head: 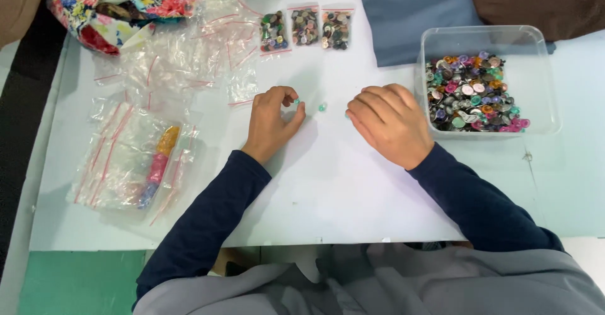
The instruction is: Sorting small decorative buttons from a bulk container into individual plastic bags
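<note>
The left hand [272, 121] pinches a small teal bead [296, 101] between thumb and fingertips on the white table [334, 183]. The right hand [387, 123] rests curled, knuckles up; whether it holds anything cannot be told. Left lie empty clear zip bags with red seals [126, 154]. Right stands a clear plastic tub of mixed coloured buttons [476, 91]. Farthest sit three small filled bags [305, 28].

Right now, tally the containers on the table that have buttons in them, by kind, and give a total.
Small filled zip bags in a row at the table's far edge: 3
Clear plastic tub of mixed buttons, beside the right hand: 1
Total: 4
The heap of empty-looking bags past the left hand is too tangled to count.
</note>
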